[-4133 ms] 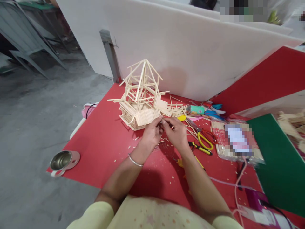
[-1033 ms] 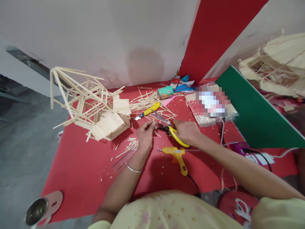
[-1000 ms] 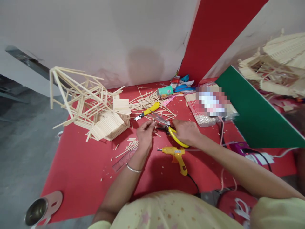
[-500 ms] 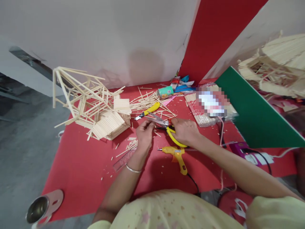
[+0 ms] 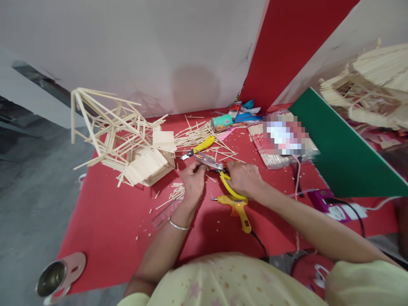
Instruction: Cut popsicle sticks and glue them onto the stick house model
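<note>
1. Basically, the glue gun (image 5: 239,208) was the landmark: yellow, lying on its side on the red counter (image 5: 108,238), nozzle pointing left, small orange light showing, black cord running to the near edge.
2. Scissors (image 5: 214,164) were just beyond the glue gun, blades slightly parted and pointing left. Yellow handle loop overlapped the gun's top edge in view; couldn't tell if they touched.
3. Right hand (image 5: 245,178), beyond the gun and a bit right of it, had its fingers wrapped round the scissors' handles.
4. Left hand (image 5: 193,182), beyond the gun and to its left, had its fingers curled in at the blades. Too small to tell if they gripped a stick piece. Silver bangle (image 5: 179,225) on that wrist.
5. Yellow cutter knife (image 5: 202,146) lay farther beyond the gun, blade out, near the loose sticks (image 5: 196,135). Green can (image 5: 222,123) lay on its side behind those.
6. Stick framework (image 5: 145,165) stood well left of the gun and beyond it, open lattice plus closed slat panels.
7. Clear ruler (image 5: 166,213) sat left of the gun, partly under the left forearm. Mug (image 5: 74,268) was far left and nearer.
8. Right of the gun: stick packet (image 5: 270,160) and green board (image 5: 347,148) beyond, purple box (image 5: 319,199) roughly level.
</note>
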The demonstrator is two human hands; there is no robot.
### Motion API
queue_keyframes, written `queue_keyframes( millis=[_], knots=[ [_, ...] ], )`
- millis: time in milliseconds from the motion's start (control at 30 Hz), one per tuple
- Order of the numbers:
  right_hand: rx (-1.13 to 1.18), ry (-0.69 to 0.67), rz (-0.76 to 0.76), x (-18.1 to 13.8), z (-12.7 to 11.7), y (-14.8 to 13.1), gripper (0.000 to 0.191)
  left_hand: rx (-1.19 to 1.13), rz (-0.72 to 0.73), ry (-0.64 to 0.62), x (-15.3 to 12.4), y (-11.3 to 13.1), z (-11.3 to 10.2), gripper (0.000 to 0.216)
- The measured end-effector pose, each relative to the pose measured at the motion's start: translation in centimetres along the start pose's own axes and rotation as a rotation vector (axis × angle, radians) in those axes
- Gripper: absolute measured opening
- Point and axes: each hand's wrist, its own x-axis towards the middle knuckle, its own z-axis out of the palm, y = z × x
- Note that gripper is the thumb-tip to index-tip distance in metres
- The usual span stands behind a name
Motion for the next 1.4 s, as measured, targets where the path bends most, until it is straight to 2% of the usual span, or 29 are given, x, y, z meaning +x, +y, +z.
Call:
queue_keyframes(
  millis=[200, 467, 700, 900, 1000, 1100, 1200, 1300, 1333, 1400],
  knots=[
    [-0.027, -0.096, -0.022, 0.2, 0.3, 0.3, 0.047, -0.025, -0.014, 0.018, 0.0, 0.2, 0.4, 0.012],
    [-0.004, 0.014, -0.038, 0.5, 0.2, 0.7, 0.044, -0.023, -0.004, 0.003, 0.3, -0.4, 0.6, 0.011],
    [-0.007, -0.058, -0.027, 0.6, 0.5, 0.4, 0.045, -0.04, 0.032, 0.006, 0.3, -0.7, 0.5, 0.01],
    [-0.008, -0.074, -0.018, 0.5, 0.7, 0.6, 0.049, -0.103, -0.006, 0.005, 0.2, -0.5, 1.0, 0.009],
    [0.015, -0.03, 0.034, 1.4, 0.7, 1.5, 0.055, -0.185, -0.107, 0.041, 0.3, -0.3, 1.2, 0.014],
    [0.02, 0.038, 0.214, 3.7, 0.8, 3.8, 0.064, -0.327, -0.225, 0.04, 0.3, 0.2, 1.2, 0.022],
    [0.018, 0.036, 0.364, 6.0, 1.3, 6.7, 0.064, -0.44, -0.285, 0.009, 0.3, 1.0, 0.9, 0.036],
    [0.028, 0.022, 0.359, 6.4, 1.8, 8.3, 0.059, -0.478, -0.327, -0.033, 0.1, 1.8, 0.5, 0.037],
    [0.033, 0.067, 0.333, 5.9, 1.9, 8.3, 0.056, -0.484, -0.338, -0.043, 0.0, 2.0, 0.3, 0.036],
    [0.085, 0.261, 0.236, 4.2, 1.6, 7.3, 0.047, -0.489, -0.361, -0.053, -0.2, 2.4, 0.0, 0.035]
  ],
)
